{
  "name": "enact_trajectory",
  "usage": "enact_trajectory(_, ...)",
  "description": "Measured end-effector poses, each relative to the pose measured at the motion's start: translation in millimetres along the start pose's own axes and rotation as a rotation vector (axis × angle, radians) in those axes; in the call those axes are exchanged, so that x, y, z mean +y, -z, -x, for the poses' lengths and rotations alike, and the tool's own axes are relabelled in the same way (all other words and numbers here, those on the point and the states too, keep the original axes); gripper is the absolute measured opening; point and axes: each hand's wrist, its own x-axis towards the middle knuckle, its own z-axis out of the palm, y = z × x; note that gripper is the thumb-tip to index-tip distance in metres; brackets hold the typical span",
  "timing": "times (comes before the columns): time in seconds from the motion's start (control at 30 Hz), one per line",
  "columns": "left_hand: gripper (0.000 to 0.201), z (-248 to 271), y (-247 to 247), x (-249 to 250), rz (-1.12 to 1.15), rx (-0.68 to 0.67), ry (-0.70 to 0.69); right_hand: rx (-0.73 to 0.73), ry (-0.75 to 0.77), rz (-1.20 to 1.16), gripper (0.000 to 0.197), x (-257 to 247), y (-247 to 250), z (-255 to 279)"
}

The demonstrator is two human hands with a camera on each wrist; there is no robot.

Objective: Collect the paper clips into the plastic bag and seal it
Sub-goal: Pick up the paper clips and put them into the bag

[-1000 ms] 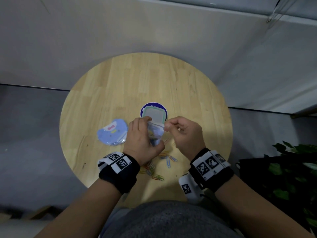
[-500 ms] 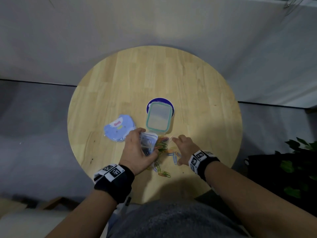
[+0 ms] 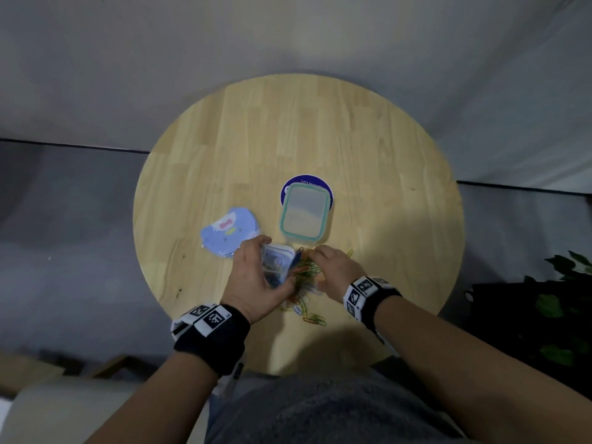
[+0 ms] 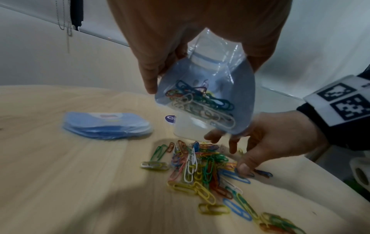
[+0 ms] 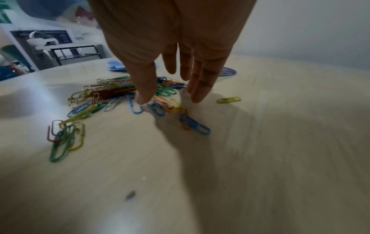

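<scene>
The round wooden table (image 3: 368,174) stands before a pale wall, and the loose paper clips (image 4: 202,171) lie in a coloured heap near its front edge; take this heap as the landmark. Just above the heap your left hand (image 3: 256,280) grips the plastic bag (image 4: 206,95) between fingers and thumb, its mouth open, with some clips already lying in its bottom. A second ago your right hand (image 5: 170,52) was up at the mouth of the bag; now it has come down onto the heap, fingers spread and nearly straight, holding nothing yet. So I judge one load is delivered and the next pick begins. Many clips remain on the table, so sealing is still far. Behind the heap stands a container with a teal-rimmed lid (image 3: 304,216); to the left of it lies a stack of blue bags (image 3: 229,232). One yellow clip (image 5: 228,99) lies apart, right of the heap.
</scene>
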Motion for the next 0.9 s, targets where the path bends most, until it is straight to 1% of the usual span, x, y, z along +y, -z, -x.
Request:
enact_trajectory(0.07, 0.078, 3, 2, -1, -0.008, -0.015, 0.02, -0.032, -0.032, 0.039, 0.077, -5, 0, -7)
enact_trajectory(0.13, 0.08, 5, 4, -1, -0.032, -0.039, 0.021, -0.041, -0.069, 0.076, 0.075, -11, -3, -12)
enact_trajectory(0.17, 0.082, 6, 5, -2, -0.042, -0.047, 0.022, -0.04, -0.074, 0.098, 0.068, -14, -4, -12)
enact_trajectory(0.27, 0.085, 7, 8, -1, -0.042, -0.052, 0.04, 0.005, -0.032, 0.169, 0.037, -19, -7, -14)
enact_trajectory(0.3, 0.085, 7, 9, -1, -0.038, -0.051, 0.044, 0.017, -0.018, 0.18, 0.032, -20, -8, -14)
enact_trajectory(0.4, 0.085, 6, 8, -2, -0.032, -0.05, 0.045, 0.019, -0.02, 0.166, 0.028, -19, -5, -13)
enact_trajectory(0.5, 0.086, 3, 4, -1, -0.035, -0.052, 0.044, 0.059, -0.059, 0.088, 0.019, -16, 4, -8)
enact_trajectory(0.63, 0.084, -2, -6, -2, -0.1, -0.085, 0.027, 0.111, -0.178, -0.171, 0.019, -12, 33, 10)
enact_trajectory(0.73, 0.08, -9, -13, -1, -0.219, -0.125, -0.03, 0.174, -0.208, -0.319, 0.015, -12, 61, 24)
enact_trajectory(0.83, 0.08, -17, -20, 7, -0.323, -0.159, -0.075, 0.182, -0.186, -0.32, 0.014, -18, 93, 34)
enact_trajectory(0.9, 0.079, -21, -23, 15, -0.346, -0.154, -0.104, 0.121, -0.142, -0.204, 0.014, -26, 114, 35)
